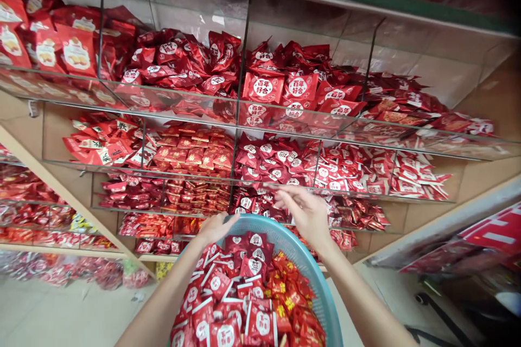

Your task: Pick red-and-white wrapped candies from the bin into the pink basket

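Observation:
A blue plastic basket (331,303) full of small red wrapped packets (220,282) is right in front of me. At its far left rim is my left hand (214,229), with the thumb over the edge and the other fingers mostly hidden outside. Darker red packets (256,254) lie at the back of the basket, and orange-red ones with yellow print (285,284) fill its right side. My right hand (307,214) hovers beyond the far right rim, close to a shelf compartment of dark red packets (268,157). Its fingers are slightly blurred, stretched and apart, with nothing visible in them.
Glass-fronted shelves (195,114) rise in tiers, divided into compartments of red packets. Larger red bags (77,49) stand at the upper left. A wooden upright (69,190) runs down the left. Clear bags of packets (73,268) lie along the tiled floor (61,314).

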Motion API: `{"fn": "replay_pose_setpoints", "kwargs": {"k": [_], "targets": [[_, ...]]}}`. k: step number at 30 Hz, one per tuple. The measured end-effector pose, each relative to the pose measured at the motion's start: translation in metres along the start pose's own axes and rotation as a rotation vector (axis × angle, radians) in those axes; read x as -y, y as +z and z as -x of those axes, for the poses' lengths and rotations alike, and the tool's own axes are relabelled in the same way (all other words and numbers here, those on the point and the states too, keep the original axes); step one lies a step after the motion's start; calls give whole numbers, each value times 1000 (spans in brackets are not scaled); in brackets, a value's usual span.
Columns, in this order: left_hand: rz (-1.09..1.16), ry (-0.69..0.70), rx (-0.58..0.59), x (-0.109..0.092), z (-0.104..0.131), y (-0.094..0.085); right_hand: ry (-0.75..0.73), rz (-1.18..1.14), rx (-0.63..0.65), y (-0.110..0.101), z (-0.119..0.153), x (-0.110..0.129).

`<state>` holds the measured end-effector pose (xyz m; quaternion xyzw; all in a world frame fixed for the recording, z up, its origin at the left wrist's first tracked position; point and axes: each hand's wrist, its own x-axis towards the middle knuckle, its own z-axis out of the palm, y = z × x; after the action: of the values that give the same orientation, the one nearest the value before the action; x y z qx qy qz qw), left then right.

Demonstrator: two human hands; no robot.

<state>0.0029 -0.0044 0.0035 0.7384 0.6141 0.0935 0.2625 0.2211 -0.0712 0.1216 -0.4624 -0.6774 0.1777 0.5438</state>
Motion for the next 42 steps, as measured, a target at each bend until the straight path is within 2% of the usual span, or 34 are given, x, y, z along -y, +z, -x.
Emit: {"fn": "replay_pose_setpoints", "kwargs": {"k": [4,8,16,21,24,28,31,34,36,38,42], "targets": [[18,9,-7,1,0,2,21,2,263,21,43,-23],[18,0,-10,0,2,0,-15,62,498,46,70,-53],[8,27,-24,2,1,2,-186,166,758,88,79,-86],[23,28,-37,5,0,4,-258,390,858,97,78,-92],[23,29,-31,6,0,5,-320,551,859,96,78,-90],[28,30,-34,6,0,5,-399,646,833,93,81,-88],[23,40,-38,5,1,4,-410,650,806,87,79,-82],[10,30,-29,4,1,3,-458,588,737,74,64,-66],[14,18,-13,3,0,3,-491,540,633,61,44,-52],[25,8,-4,3,0,2,-498,499,476,48,18,-39],[31,20,-12,4,-1,2,-446,500,174,27,-38,-23]]}}
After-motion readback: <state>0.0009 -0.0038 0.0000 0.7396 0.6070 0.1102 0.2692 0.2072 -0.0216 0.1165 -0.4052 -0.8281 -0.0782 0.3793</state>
